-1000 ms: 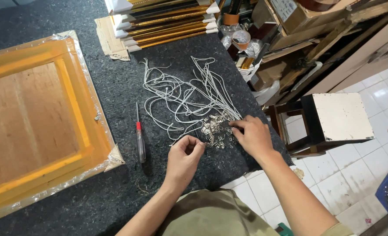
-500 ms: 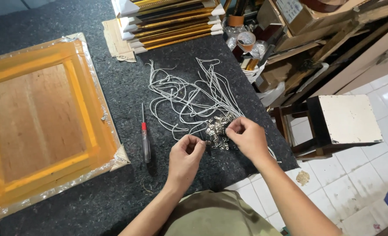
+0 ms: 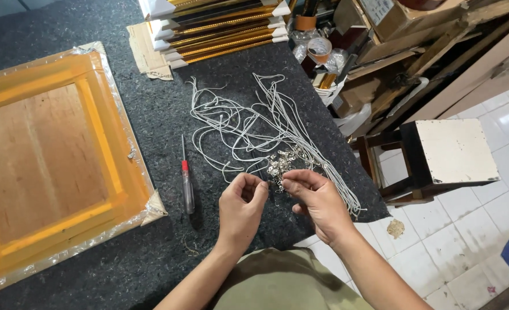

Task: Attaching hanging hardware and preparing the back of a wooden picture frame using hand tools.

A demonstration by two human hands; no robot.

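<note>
A tangle of white cords (image 3: 248,120) lies spread on the dark felt tabletop (image 3: 151,252). At its near end sits a small heap of silvery metal fittings (image 3: 286,163). My left hand (image 3: 242,209) is curled just left of the heap, fingertips pinched together on something small that I cannot make out. My right hand (image 3: 317,201) rests at the heap's near edge, thumb and forefinger pinched at the fittings and a cord end. The two hands almost meet at their fingertips.
A screwdriver (image 3: 186,175) with a red collar lies left of my hands. A large orange-wrapped wooden frame (image 3: 99,132) fills the left. Stacked gold-edged frames (image 3: 220,26) stand at the back. A wooden stool (image 3: 438,155) stands on the tiled floor beyond the table's right edge.
Both hands have drawn slightly toward me and closer together at the near edge of the fittings. The cords and the screwdriver lie as before.
</note>
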